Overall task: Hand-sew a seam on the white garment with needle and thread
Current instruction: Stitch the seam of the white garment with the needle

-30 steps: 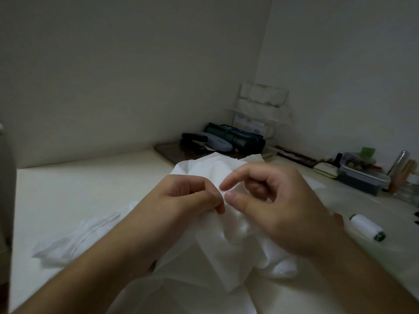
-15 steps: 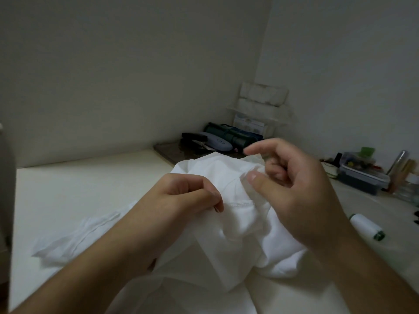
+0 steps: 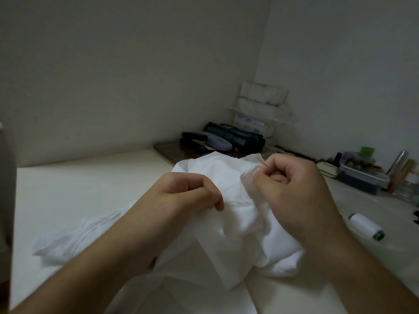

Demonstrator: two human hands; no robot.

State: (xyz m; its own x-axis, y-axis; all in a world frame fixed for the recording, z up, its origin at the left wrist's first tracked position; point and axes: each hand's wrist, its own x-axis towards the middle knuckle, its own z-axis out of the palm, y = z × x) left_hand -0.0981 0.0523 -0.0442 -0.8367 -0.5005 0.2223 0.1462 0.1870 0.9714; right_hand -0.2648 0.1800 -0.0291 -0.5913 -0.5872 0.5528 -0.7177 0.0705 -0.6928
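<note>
Here the white garment [image 3: 238,223] lies bunched and creased.

Pale table [image 3: 90,189], white garment [image 3: 226,175], thread spool [image 3: 365,225], plastic box [image 3: 360,175]

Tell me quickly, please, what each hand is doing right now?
Left hand: pinching the crumpled white fabric garment.
Right hand: closed, pinching the thin metal needle.

1 head view, forward-down, close, seemingly dim
</note>
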